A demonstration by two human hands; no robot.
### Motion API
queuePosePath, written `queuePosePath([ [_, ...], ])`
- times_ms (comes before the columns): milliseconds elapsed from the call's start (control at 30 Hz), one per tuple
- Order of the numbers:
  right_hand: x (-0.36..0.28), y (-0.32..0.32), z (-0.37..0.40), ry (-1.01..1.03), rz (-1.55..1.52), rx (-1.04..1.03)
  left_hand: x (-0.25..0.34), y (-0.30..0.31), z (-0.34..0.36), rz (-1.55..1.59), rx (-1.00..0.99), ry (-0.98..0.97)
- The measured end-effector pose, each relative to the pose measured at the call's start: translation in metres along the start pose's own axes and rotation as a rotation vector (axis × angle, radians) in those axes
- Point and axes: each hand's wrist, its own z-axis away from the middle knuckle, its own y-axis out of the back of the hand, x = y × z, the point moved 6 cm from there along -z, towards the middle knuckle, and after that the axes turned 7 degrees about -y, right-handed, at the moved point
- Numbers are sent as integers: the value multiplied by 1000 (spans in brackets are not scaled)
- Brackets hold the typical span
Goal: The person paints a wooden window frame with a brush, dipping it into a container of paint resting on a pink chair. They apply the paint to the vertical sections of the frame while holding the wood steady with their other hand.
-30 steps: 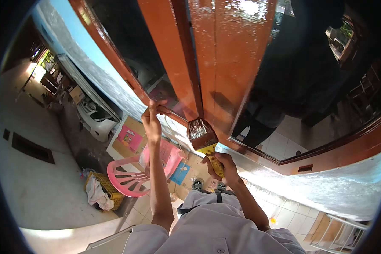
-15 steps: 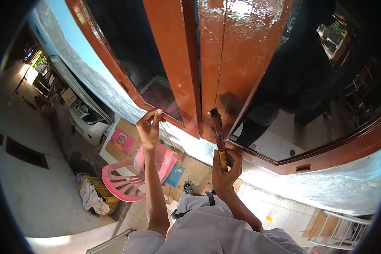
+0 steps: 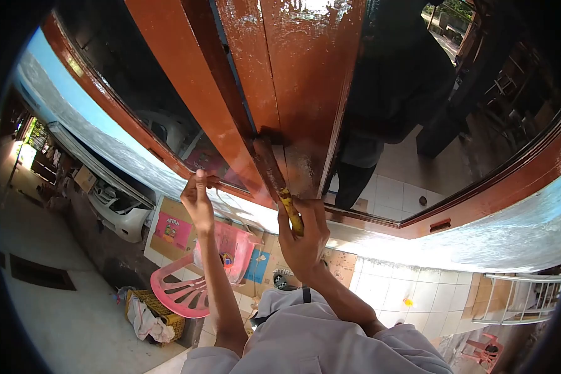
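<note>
My right hand [image 3: 305, 234] is closed around the yellow handle of a paintbrush [image 3: 290, 209]. Dark, paint-soaked bristles of the brush meet the orange-brown wooden window frame [image 3: 302, 81] low down, where a narrow gap runs between two boards. To the left, my left hand [image 3: 197, 202] is raised with its fingers curled together at the lower edge of the left window sash [image 3: 174, 53]. Whether those fingers grip the sash edge or anything small, I cannot make out. Wet-looking gloss shines on the upper wood.
Dark glass panes [image 3: 405, 124] flank the wood. Below stand a pink plastic chair [image 3: 181, 290] and a yellow crate [image 3: 174, 324] with cloth. Cardboard [image 3: 340, 262] covers part of the tiled floor. A white metal rack [image 3: 517, 299] is at right, a white car [image 3: 121, 215] at left.
My right hand and the brush have moved left and up, with the bristles now at the gap between boards. My view has shifted rightward. The left hand stays by the sash's lower edge.
</note>
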Motion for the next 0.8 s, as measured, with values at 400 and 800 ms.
queuePosePath([
  [400, -8, -1, -8, -105, 34, -100, 17, -11, -6, 48, -57, -50],
  [800, -8, 4, -10, -269, 318, -306, 18, -20, -3, 76, -127, -64],
])
